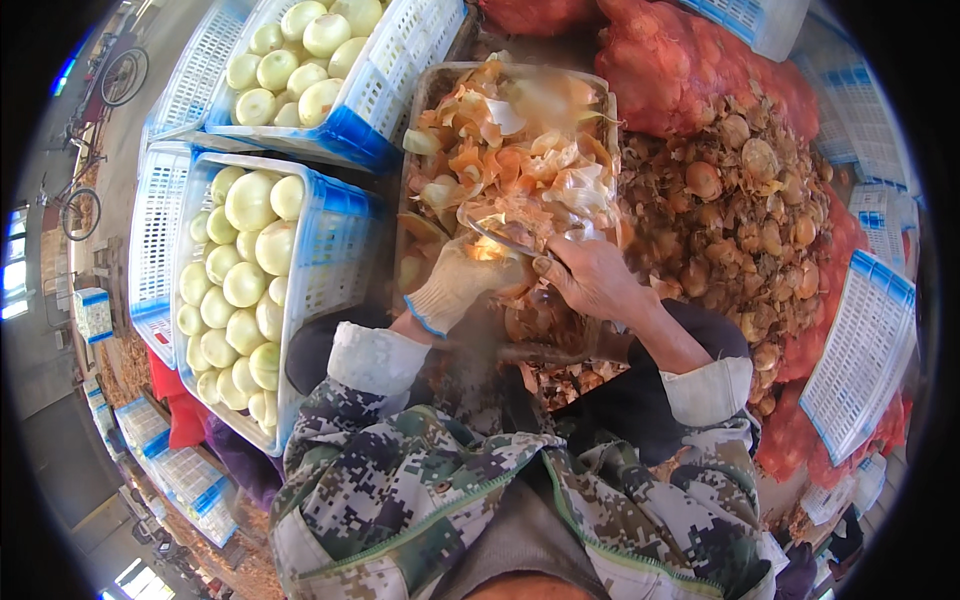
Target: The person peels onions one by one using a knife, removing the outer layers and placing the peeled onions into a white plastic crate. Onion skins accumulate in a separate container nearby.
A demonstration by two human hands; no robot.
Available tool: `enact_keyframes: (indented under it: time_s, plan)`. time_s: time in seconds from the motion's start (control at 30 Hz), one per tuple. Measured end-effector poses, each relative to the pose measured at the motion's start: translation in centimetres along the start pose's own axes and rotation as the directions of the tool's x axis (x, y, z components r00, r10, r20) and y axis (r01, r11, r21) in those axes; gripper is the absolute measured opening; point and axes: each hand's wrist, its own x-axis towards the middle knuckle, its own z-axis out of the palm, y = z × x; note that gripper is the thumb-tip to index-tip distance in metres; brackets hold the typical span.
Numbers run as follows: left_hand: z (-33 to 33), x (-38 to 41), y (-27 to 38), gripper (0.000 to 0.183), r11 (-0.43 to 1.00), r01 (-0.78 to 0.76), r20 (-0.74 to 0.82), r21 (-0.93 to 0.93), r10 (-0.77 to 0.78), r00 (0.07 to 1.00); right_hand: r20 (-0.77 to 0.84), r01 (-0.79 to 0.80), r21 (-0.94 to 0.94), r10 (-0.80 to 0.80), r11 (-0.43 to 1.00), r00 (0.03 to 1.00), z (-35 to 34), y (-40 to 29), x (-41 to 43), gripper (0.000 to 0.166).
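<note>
My left hand, in a cream knit glove with a blue cuff edge, holds an onion whose lit top shows above the fingers. My bare right hand grips a knife; its thin curved metal blade lies across the onion, and the handle is hidden in the fingers. Both hands are over the near part of a plastic tub heaped with orange-brown onion skins. A pale onion piece lies at the tub's left side.
Peeled onions fill a blue and white crate at left; another such crate stands beyond. At right lie a heap of unpeeled onions and red mesh sacks. A crate leans at far right.
</note>
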Motion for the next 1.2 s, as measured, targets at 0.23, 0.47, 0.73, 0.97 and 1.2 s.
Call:
enact_keyframes:
  time_s: [0.23,0.47,0.73,0.97,1.2]
  plan:
    - [0.4,0.2,0.2,0.046,0.962,-0.105,0.038,0.253,0.098,0.994,0.024,-0.071,0.002,0.071,0.997,0.997,0.2,-0.9,-0.2,0.031]
    - [-0.8,-0.2,-0.2,0.047,0.995,0.021,0.004,0.097,-0.021,1.0,0.015,-0.065,-0.011,0.065,0.998,0.998,0.4,0.0,-0.9,0.026]
    - [-0.2,-1.0,0.6,0.042,0.986,0.11,0.011,0.122,-0.112,0.994,0.024,-0.08,-0.056,0.082,0.995,0.996,0.3,0.4,-0.6,0.029]
    - [-1.0,-2.5,2.0,0.053,1.0,-0.014,0.041,-0.026,0.015,0.999,-0.028,-0.042,-0.068,0.04,0.997,0.999,-0.5,2.2,-2.0,0.023]
    - [-2.1,-1.6,2.3,0.079,0.928,-0.365,-0.018,-0.074,0.364,0.931,0.052,-0.34,0.512,0.366,0.789,0.929,1.4,3.2,-1.3,0.033]
